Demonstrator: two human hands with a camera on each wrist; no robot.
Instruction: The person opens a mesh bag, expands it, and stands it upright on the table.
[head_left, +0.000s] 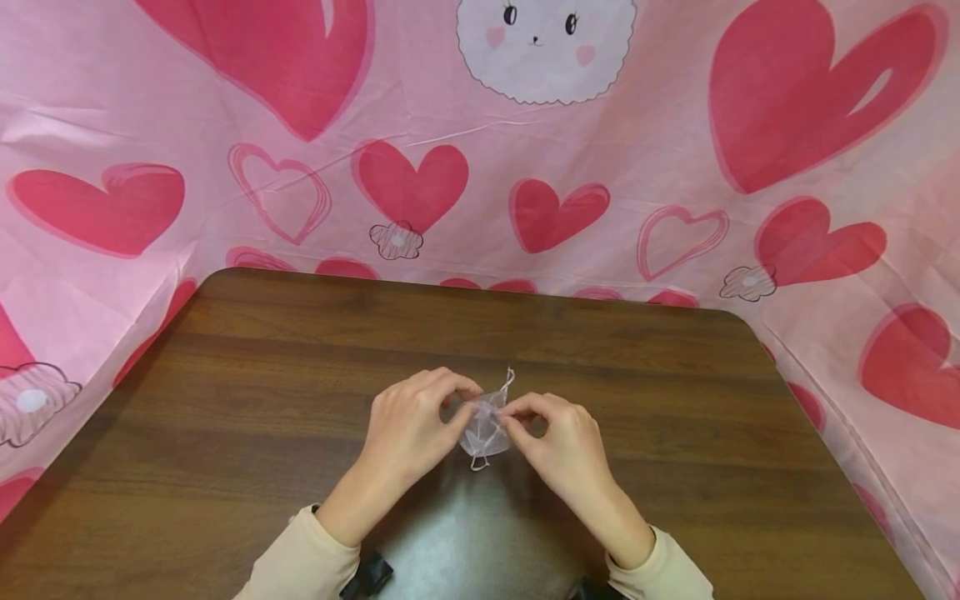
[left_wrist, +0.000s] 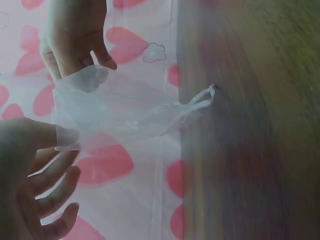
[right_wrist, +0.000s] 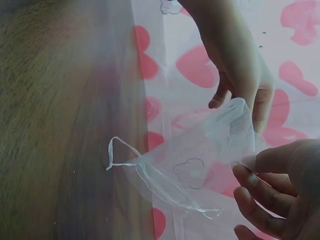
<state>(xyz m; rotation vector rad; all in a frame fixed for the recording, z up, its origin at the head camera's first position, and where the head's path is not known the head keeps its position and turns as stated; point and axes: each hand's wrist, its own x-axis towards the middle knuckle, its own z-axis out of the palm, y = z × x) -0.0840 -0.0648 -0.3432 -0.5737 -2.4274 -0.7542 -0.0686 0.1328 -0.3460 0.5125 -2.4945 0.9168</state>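
A small sheer white drawstring pouch (head_left: 486,433) is held between both hands above the table. My left hand (head_left: 411,423) pinches one side of it with thumb and fingers. On the other side, my right hand (head_left: 561,440) pinches it between thumb and fingertips. White cord loops (right_wrist: 125,152) stick out from the pouch, and one loop (left_wrist: 202,97) points toward the table in the left wrist view. Through the thin mesh (right_wrist: 200,160) the pink cloth behind shows, with nothing visible inside the pouch.
The dark wooden table (head_left: 300,358) has rounded far corners. A pink cloth (head_left: 480,125) printed with red hearts hangs behind it and along both sides. Black straps (head_left: 367,575) sit near the cream sleeves (head_left: 303,558).
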